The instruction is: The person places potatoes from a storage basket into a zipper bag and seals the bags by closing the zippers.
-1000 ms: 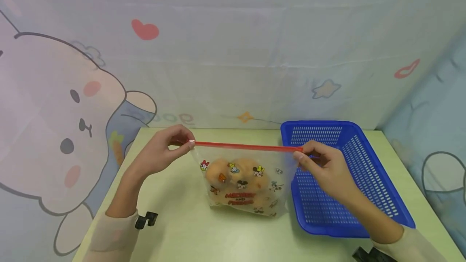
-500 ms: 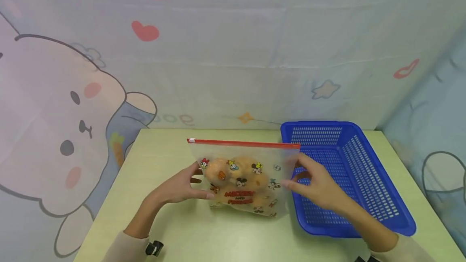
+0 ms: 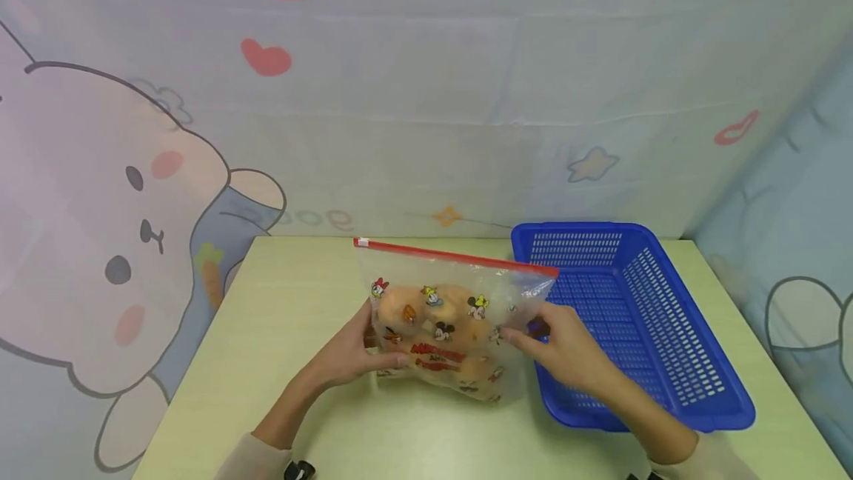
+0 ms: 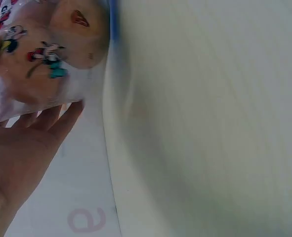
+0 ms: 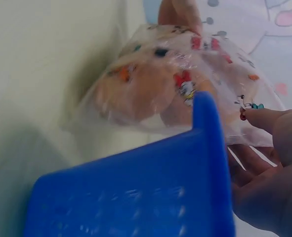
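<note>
Green table (image 3: 280, 332); blue basket (image 3: 640, 317) immediately right of zip bag (image 3: 446, 317). Bag of orange fruit (image 3: 433, 313) upright, red seal (image 3: 460, 258) running left-right. Cradled between left hand (image 3: 349, 354) and right hand (image 3: 566, 350), fingers extended, pressing sides; right hand nearer basket.

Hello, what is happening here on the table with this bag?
A person holds a clear zip bag between both hands over a pale green table. The bag has a red seal strip along its top and cartoon prints, and it holds several round orange fruits. The left hand presses flat against the bag's left side, and the right hand holds its right side. A blue basket stands just right of the bag, and nothing can be seen in it.
</note>
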### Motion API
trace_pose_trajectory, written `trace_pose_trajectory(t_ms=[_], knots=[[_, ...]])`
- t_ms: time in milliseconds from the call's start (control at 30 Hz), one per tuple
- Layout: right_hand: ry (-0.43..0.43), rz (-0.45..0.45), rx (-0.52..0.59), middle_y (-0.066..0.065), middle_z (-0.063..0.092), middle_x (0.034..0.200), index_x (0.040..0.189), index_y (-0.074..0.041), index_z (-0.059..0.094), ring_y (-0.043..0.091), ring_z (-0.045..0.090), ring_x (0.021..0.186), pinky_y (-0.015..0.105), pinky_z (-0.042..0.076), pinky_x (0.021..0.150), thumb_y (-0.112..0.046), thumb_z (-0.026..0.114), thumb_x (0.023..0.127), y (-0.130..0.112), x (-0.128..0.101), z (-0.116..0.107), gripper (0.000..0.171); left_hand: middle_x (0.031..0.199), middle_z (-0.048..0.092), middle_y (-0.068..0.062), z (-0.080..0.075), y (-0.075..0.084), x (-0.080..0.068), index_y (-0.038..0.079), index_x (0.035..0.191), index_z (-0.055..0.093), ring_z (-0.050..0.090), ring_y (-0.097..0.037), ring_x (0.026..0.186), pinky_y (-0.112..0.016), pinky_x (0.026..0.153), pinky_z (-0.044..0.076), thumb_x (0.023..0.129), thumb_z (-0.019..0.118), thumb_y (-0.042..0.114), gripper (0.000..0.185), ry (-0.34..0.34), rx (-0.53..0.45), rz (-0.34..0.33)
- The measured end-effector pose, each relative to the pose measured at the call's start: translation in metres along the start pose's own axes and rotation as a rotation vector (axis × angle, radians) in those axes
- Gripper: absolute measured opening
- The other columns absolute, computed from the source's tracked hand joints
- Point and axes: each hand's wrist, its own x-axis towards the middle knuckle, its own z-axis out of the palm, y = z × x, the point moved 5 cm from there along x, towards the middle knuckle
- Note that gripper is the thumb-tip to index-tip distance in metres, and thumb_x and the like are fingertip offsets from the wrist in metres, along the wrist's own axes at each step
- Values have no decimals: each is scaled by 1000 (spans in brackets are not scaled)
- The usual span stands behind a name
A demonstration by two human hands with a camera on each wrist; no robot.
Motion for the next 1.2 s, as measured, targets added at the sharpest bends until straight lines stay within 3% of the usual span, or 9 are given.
trace_pose_trajectory(t_ms=[133,300,533,700,833,933,967,1067,1200], knots=[[22,46,188,-1,76,103,111,-16,69,24,73,93,36,63,78,-23,76,102,-6,13,3,13,151,51,-7,-13,7,-4,31,164,28,62,-29,124,-40,92,60,100,76,23,80,32,-65,32],[-3,164,378,1,71,134,141,-21,53,32,63,126,50,57,99,-30,78,99,-18,25,17,50,150,53,-12,-28,9,-9,29,166,22,62,-29,125,-40,93,59,108,63,21,72,63,-194,19],[-96,313,348,12,44,161,169,-36,20,41,52,139,57,58,99,-40,89,87,-24,25,53,107,148,56,-18,-38,5,-16,30,166,21,68,-32,121,-48,93,62,110,58,23,67,79,-330,-54],[-18,393,375,12,49,156,169,-35,17,39,57,133,57,59,97,-43,91,84,-28,24,69,113,143,59,-12,-42,5,-25,30,167,20,70,-26,115,-44,89,63,113,54,29,64,102,-359,-117],[67,442,432,12,52,151,169,-29,19,37,58,131,58,56,100,-41,89,86,-25,23,83,109,108,58,-8,-44,2,-25,17,160,27,57,-17,84,-28,68,52,111,56,39,61,179,-250,-191],[102,473,507,15,52,150,169,-25,19,38,58,133,54,57,101,-35,89,88,-17,21,97,108,121,57,-15,-41,-6,-22,12,161,25,59,-24,101,-35,82,54,108,58,49,73,218,-162,-268],[113,485,529,16,52,149,169,-24,18,37,59,133,52,58,100,-32,89,88,-13,19,101,107,134,55,-19,-38,-9,-20,12,162,23,59,-30,116,-42,94,55,107,59,53,77,219,-152,-292],[142,511,570,19,52,147,169,-20,18,36,63,128,46,61,94,-27,88,90,-2,16,111,105,161,38,-27,-33,-19,-19,11,164,21,41,-43,148,-64,117,39,103,61,60,88,218,-136,-346],[157,547,539,22,54,144,167,-14,21,31,68,111,40,62,85,-29,86,91,10,15,120,102,160,41,-28,-32,-30,-19,11,164,23,46,-44,145,-66,116,40,101,62,65,92,231,-77,-382]])
